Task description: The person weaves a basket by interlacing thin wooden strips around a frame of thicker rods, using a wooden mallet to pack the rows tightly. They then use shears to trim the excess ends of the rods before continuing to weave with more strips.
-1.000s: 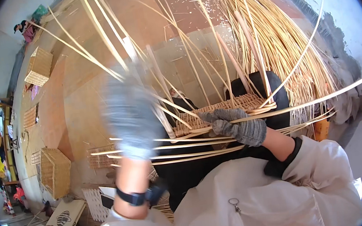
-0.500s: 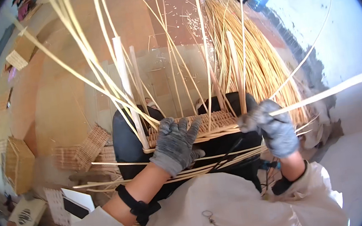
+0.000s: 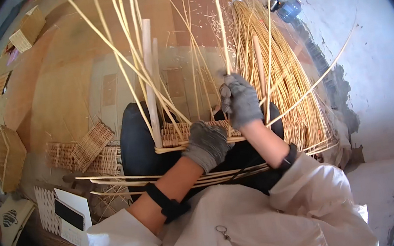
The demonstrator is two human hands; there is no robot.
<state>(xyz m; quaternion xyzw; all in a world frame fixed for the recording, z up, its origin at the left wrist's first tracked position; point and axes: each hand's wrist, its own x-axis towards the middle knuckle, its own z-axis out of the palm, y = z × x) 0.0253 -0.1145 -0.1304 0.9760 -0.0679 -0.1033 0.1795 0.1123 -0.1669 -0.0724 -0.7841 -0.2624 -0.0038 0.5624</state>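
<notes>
Right hand (image 3: pixel 240 99) grips a cane (image 3: pixel 221 26), fingers wrapped; left hand (image 3: pixel 206 144) curls over wickerwork (image 3: pixel 172 135), hold unclear; steady bracing should help.

Floor (image 3: pixel 70 89): brown and tan sheeting, seams visible. On it, right side, long bundle of canes (image 3: pixel 280 83), broader toward the near end; pale scraps (image 3: pixel 216 27) scattered by its far end. Left: two box-shaped baskets (image 3: pixel 10 158), well apart; nearer the legs, overlapping woven pieces (image 3: pixel 93 144). Dark-clad lap (image 3: pixel 136 150) carries woven base (image 3: pixel 171 135).
</notes>
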